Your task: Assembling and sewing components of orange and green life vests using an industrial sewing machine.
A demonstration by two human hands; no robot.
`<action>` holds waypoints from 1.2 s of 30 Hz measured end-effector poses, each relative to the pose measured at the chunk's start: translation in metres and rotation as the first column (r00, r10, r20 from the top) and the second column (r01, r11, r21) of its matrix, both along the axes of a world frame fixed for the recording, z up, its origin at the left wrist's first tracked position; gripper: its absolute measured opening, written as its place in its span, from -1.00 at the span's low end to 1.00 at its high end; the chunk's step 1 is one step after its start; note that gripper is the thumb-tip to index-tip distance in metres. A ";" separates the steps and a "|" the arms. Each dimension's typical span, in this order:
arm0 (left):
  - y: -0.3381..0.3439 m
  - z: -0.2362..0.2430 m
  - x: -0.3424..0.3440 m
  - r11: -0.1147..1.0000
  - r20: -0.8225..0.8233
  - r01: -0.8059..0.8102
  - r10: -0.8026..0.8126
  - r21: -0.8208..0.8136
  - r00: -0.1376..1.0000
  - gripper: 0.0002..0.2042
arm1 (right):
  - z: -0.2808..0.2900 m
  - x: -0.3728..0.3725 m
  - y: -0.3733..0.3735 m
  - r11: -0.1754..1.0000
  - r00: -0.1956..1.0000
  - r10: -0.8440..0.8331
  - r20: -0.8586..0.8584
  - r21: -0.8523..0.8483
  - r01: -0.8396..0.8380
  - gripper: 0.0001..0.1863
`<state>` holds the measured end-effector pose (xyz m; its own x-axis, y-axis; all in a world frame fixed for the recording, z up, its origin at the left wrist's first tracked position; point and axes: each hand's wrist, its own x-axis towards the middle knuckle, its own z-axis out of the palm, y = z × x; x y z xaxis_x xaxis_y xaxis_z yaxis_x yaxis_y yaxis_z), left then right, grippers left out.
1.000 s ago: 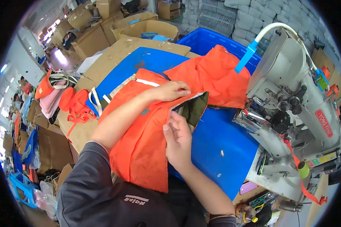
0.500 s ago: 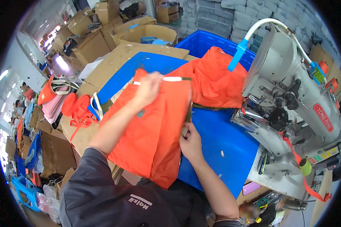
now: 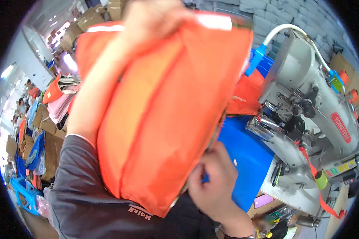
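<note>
A large orange fabric piece (image 3: pixel 159 119), with a white strip along its top edge and a dark right edge, hangs raised in front of me and fills the middle of the view. Gripped in my left hand (image 3: pixel 155 20), which is blurred, its top edge bunches under the closed fingers. Lower down, my right hand (image 3: pixel 215 183) is curled at the right edge, thumb and fingers pinching the border. Behind it, a second orange fabric piece (image 3: pixel 245 95) lies partly hidden beside the sewing machine (image 3: pixel 287 69).
A blue work surface (image 3: pixel 249 159) extends beneath the fabric to the machine. An orange strap (image 3: pixel 313 167) hangs from the machine's front. Tools and a pink flat object (image 3: pixel 263 201) lie below at right. Folded orange and pink bags (image 3: pixel 58 97) are stacked at left, above a blue stool (image 3: pixel 26 195).
The orange fabric has been lifted off the work surface toward me. My left hand has risen with its top edge; my right hand has moved lower and nearer, still at the right edge.
</note>
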<state>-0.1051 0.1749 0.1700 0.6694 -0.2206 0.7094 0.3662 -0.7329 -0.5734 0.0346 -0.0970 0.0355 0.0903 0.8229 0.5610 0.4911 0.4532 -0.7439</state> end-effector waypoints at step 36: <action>-0.118 -0.118 0.062 0.506 -0.246 0.095 -0.565 -0.857 0.788 -0.80 | -0.028 0.099 0.048 0.945 0.851 -0.322 0.414 0.191 0.265 -0.67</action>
<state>-0.0430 0.0564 0.0517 0.9380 -0.0275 0.3455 -0.1304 -0.9516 0.2783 0.1340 -0.0488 0.0079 0.0406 0.7190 0.6939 0.8751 0.3095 -0.3719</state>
